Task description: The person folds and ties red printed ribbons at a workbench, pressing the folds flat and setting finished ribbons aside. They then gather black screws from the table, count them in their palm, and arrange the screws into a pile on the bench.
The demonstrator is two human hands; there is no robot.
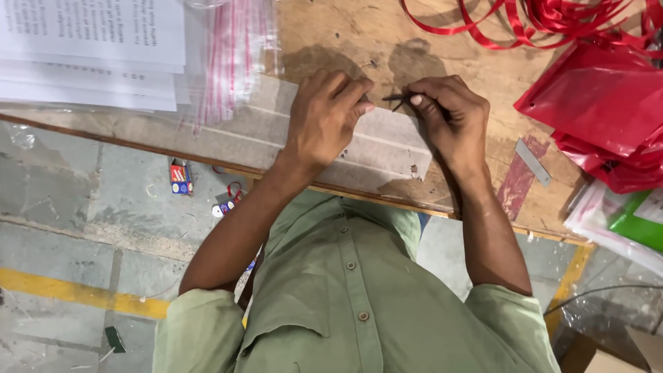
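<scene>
My left hand [324, 117] and my right hand [445, 114] rest on a wooden workbench [331, 34] over a strip of clear tape or plastic [387, 148] laid on its front part. Between the fingertips of both hands is a small thin dark piece [397, 100], like a short black tie or wire. The right thumb and forefinger pinch one end of it. The left fingers are curled and pinch its other end. Most of the piece is hidden by the fingers. My green shirt fills the lower part of the view.
Red ribbon [525, 21] and red plastic bags [608, 103] lie at the right, with green packets [639, 224] below them. Printed paper sheets [90, 48] and clear bags with red stripes [231, 62] lie at the left. A small red box [181, 177] sits on the concrete floor.
</scene>
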